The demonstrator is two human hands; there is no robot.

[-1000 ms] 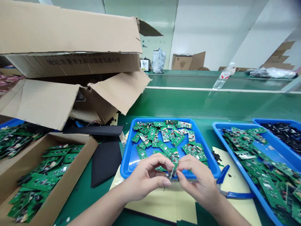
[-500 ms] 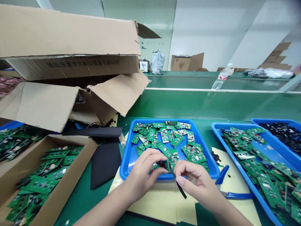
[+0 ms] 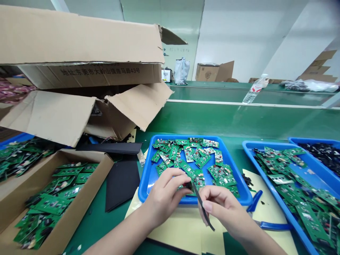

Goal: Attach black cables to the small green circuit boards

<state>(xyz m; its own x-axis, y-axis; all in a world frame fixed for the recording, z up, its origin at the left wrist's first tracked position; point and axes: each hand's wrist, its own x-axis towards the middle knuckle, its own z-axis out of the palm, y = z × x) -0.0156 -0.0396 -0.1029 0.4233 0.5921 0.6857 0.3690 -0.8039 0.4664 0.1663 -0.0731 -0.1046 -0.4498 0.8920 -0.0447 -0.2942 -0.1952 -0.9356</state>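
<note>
View: one camera, worn on the person's head.
Facing: forward and down, over the green surface [image 3: 225,122].
Near: very close above the left hand [image 3: 164,198] and right hand [image 3: 225,209], at bottom of picture.
Far: the white wall [image 3: 233,39] looks small, along the top.

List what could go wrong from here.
The left hand pinches a small green circuit board just above the blue tray, so a slip could drop it onto the loose boards. The thin black strip in the right hand could scrape the board's components.
</note>
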